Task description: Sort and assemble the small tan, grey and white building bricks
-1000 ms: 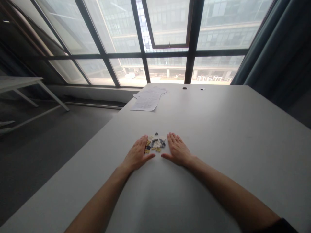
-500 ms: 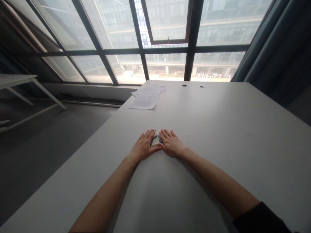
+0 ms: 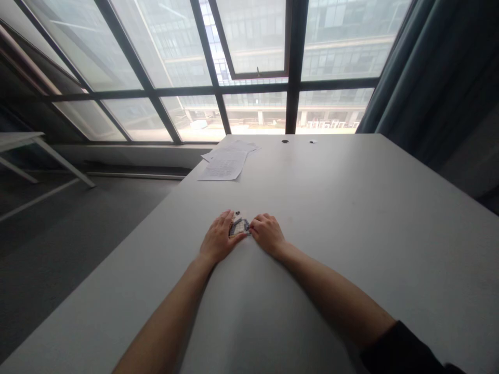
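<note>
A small flat printed piece (image 3: 240,226), pale with grey-blue and dark patches, lies on the white table between my hands. It is too small in view to tell its exact kind. My left hand (image 3: 219,237) rests flat over its left edge, fingers stretched forward and thumb along the near side. At the right edge, my right hand (image 3: 268,233) has its fingers curled and thumb drawn in, closed at the piece's border. Those fingers hide that corner. A dark mark (image 3: 237,212) shows near the top of the piece.
Printed sheets of paper (image 3: 224,163) lie near the far left edge of the white table (image 3: 331,208). Two cable holes (image 3: 285,141) are at the far edge. Beyond are large windows, a dark curtain (image 3: 413,72) on the right and another table (image 3: 21,139) on the left.
My right hand has gone from flat to curled fingers at the piece's right edge. The hands are slightly further apart, showing more of the piece. The whole view has shifted slightly.
</note>
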`<action>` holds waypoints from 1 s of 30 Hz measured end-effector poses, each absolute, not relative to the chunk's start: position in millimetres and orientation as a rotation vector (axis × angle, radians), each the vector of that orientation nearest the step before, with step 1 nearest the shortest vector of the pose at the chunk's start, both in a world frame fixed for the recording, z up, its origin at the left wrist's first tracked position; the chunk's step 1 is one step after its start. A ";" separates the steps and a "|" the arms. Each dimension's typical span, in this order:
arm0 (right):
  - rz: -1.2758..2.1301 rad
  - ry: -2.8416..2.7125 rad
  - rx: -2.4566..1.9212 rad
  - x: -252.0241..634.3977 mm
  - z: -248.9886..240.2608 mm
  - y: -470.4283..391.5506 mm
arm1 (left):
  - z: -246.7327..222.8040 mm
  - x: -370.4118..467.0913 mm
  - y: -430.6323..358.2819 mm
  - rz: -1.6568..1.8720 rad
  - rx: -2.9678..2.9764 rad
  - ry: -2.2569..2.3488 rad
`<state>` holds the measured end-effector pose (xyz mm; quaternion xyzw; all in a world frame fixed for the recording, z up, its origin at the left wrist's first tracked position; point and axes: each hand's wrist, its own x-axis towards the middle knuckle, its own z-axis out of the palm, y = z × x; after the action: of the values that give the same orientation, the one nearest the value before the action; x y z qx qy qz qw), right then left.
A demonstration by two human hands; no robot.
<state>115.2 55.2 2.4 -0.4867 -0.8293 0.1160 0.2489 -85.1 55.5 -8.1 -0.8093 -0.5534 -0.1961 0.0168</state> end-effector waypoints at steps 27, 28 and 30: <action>0.997 -0.618 -1.032 348.3 13.3 -107.9 | 19.0 -71.8 17.3 -2.209 -1.993 -1.589; 0.986 -0.614 -0.975 349.4 18.2 -106.4 | 25.8 -64.7 11.7 -2.215 -2.060 -1.497; 0.945 -0.730 -0.901 348.5 26.4 -107.5 | 40.9 -48.9 -2.7 -2.076 -2.252 -1.350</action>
<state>348.5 -107.5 26.4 -0.4096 -0.3320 0.4297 0.7331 -48.9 -2.7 40.9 -0.6691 -0.4013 -0.6170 -0.1026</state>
